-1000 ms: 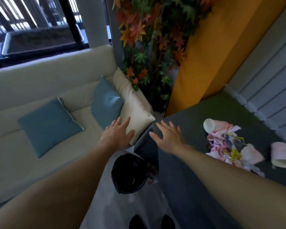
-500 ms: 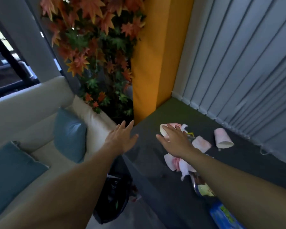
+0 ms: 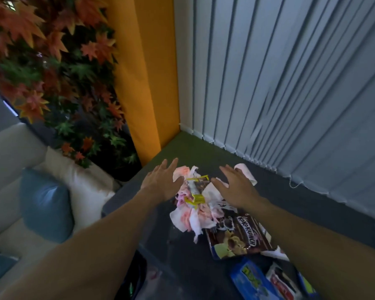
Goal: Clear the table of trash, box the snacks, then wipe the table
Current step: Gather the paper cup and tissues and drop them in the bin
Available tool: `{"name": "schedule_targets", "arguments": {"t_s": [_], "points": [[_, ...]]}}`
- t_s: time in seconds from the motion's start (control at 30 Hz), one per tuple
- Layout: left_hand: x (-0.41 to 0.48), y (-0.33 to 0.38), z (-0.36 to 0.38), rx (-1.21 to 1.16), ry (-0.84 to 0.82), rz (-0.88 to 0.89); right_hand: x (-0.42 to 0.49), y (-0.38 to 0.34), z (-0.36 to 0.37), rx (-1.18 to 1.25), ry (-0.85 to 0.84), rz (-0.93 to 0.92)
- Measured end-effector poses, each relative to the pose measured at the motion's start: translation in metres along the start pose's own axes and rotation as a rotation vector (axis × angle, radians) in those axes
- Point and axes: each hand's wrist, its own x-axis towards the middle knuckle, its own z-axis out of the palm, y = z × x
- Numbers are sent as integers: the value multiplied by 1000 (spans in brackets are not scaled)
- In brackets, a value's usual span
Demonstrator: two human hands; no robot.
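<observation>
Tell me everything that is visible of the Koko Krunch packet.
The Koko Krunch packet is a glossy brown bag, seemingly plastic film, with white lettering and a cereal picture. It lies flat on the dark table, just nearer than the pile of crumpled tissues, which overlaps its far end. The left hand and right hand hover beyond it, not touching.

right: pale vertical blinds [image 3: 290, 83] | corner: orange panel [image 3: 147, 72] | left: red and green leaves [image 3: 52, 68] | cream sofa [image 3: 4, 169], blue cushion [image 3: 46, 204], cream cushion [image 3: 82, 182] | light: dim

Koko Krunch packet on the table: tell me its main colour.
The packet is dark brown with white lettering; the head view shows it best.
</observation>
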Motion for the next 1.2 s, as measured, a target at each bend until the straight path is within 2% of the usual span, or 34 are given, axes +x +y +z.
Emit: {"name": "schedule_targets", "arguments": {"t_s": [0.27, 0.57, 0.73, 0.9, 1.2], "points": [[22, 15, 19, 45, -35, 3, 3, 35, 11, 48, -5, 47], [67, -16, 36, 43, -107, -43, 24, 36, 42, 44, 10, 167], [93, -42, 49, -84, -193, -61, 37, 29, 63, 92, 13, 202], [112, -57, 60, -184, -219, -4, 48, 25, 83, 97, 4, 252], [135, -53, 59, -427, 5, -49, 45, 27, 91, 113, 65, 322]]}}
